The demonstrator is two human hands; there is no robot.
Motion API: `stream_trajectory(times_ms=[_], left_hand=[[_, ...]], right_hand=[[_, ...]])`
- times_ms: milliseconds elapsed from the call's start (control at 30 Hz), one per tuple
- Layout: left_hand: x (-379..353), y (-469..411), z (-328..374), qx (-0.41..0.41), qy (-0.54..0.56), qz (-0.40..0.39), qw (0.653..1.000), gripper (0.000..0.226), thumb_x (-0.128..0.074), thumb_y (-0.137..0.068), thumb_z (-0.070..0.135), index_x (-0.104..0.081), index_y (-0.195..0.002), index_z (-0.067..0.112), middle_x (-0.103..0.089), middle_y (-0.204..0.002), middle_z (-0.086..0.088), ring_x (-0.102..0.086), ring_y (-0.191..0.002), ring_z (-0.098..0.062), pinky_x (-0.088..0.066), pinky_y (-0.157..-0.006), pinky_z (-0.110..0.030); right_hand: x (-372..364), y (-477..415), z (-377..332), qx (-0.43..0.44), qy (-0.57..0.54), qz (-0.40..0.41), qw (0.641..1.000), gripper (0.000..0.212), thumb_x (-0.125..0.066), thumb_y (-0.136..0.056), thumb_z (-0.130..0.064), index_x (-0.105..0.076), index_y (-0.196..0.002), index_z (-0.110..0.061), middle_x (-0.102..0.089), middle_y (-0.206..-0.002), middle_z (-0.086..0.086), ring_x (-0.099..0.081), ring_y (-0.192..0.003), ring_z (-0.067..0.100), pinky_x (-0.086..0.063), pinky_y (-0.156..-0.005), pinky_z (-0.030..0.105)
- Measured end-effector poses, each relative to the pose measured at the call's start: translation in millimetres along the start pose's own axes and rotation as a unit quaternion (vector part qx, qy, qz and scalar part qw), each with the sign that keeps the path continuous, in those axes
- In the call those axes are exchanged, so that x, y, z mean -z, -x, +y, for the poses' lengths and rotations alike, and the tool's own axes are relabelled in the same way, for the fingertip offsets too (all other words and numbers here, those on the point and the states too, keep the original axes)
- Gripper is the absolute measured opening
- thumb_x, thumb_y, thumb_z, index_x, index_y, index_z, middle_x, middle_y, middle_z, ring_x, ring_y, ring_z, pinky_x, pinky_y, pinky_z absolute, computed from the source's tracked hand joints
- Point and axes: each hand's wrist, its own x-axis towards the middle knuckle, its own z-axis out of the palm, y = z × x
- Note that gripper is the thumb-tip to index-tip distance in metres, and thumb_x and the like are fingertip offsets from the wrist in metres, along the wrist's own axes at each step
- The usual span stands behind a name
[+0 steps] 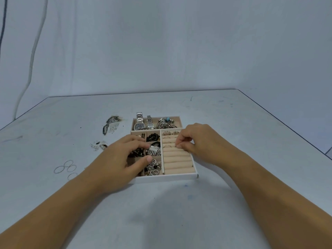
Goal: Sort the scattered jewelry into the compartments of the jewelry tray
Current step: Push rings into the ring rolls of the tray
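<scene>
Tabletop (161, 212) jewelry tray (165, 177) half-hidden by left hand (116, 159); right hand (195, 139) grip unclear.

Not much to go on here, just two bare arms: the left forearm (59, 209) and right forearm (269, 191) are uncovered as far back as the shot reaches, both looking long and slim through the wide lens. The left hand (124, 159) and right hand (197, 139) are bare too, right down to the fingers (181, 146). The left thumbnail (149, 159) looks short, plain and pale, but the other nails are too small for me to tell.
</scene>
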Motion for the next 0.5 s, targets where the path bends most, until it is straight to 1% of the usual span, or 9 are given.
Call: stream_trajectory(times_ms=[100, 233, 300, 333, 400, 500], left_hand=[[-1.2, 0.8, -1.8, -0.001, 0.009, 0.001, 1.0, 0.05, -0.043, -0.08, 0.068, -0.062, -0.116, 0.038, -0.049, -0.121, 0.029, -0.05, -0.113, 0.006, -0.041, -0.089, -0.017], [-1.3, 2.6, -1.8, -0.001, 0.012, -0.001, 1.0, 0.05, -0.042, -0.081, 0.067, -0.061, -0.118, 0.038, -0.048, -0.122, 0.029, -0.048, -0.114, 0.008, -0.038, -0.09, -0.013], [-1.0, 3.3, -1.4, 0.001, 0.015, -0.002, 1.0, 0.05, -0.042, -0.081, 0.067, -0.061, -0.118, 0.038, -0.048, -0.122, 0.03, -0.049, -0.113, 0.008, -0.038, -0.089, -0.013], [-1.0, 3.6, -1.3, 0.002, 0.016, -0.003, 1.0, 0.05, -0.042, -0.082, 0.066, -0.061, -0.118, 0.038, -0.048, -0.122, 0.029, -0.049, -0.113, 0.008, -0.039, -0.089, -0.014], [-1.2, 4.3, -1.1, 0.003, 0.017, -0.005, 1.0, 0.049, -0.042, -0.082, 0.065, -0.06, -0.119, 0.038, -0.048, -0.123, 0.029, -0.048, -0.113, 0.008, -0.039, -0.089, -0.015], [-1.2, 4.5, -0.5, 0.006, 0.019, -0.005, 1.0, 0.049, -0.042, -0.082, 0.065, -0.06, -0.119, 0.038, -0.048, -0.123, 0.029, -0.048, -0.113, 0.008, -0.038, -0.088, -0.014]], right_hand=[[0.5, -3.5, -2.7, -0.017, 0.026, -0.023, 0.999, 0.01, -0.065, -0.087, -0.019, -0.073, -0.092, -0.02, -0.058, -0.087, -0.011, -0.047, -0.084, 0.003, -0.033, -0.069, 0.003], [0.4, -3.7, -3.1, -0.036, 0.024, -0.028, 0.999, 0.011, -0.064, -0.088, -0.019, -0.073, -0.092, -0.02, -0.058, -0.09, -0.01, -0.05, -0.085, 0.005, -0.034, -0.068, 0.006], [-0.5, -1.0, -2.3, -0.037, 0.01, -0.016, 0.999, 0.01, -0.065, -0.087, -0.02, -0.074, -0.091, -0.021, -0.06, -0.09, -0.01, -0.053, -0.085, 0.006, -0.037, -0.071, 0.011], [-1.3, 0.2, -1.4, -0.038, 0.005, -0.01, 0.999, 0.01, -0.065, -0.087, -0.021, -0.074, -0.091, -0.022, -0.06, -0.09, -0.01, -0.054, -0.084, 0.004, -0.038, -0.072, 0.011], [-3.4, 2.0, 0.6, -0.037, -0.004, 0.002, 0.999, 0.01, -0.065, -0.087, -0.023, -0.073, -0.091, -0.026, -0.058, -0.088, -0.014, -0.052, -0.081, -0.001, -0.036, -0.072, 0.008], [-6.2, 4.7, 3.2, -0.036, -0.024, 0.009, 0.999, 0.01, -0.063, -0.088, -0.026, -0.072, -0.093, -0.03, -0.057, -0.087, -0.017, -0.052, -0.084, -0.004, -0.038, -0.076, 0.014]])
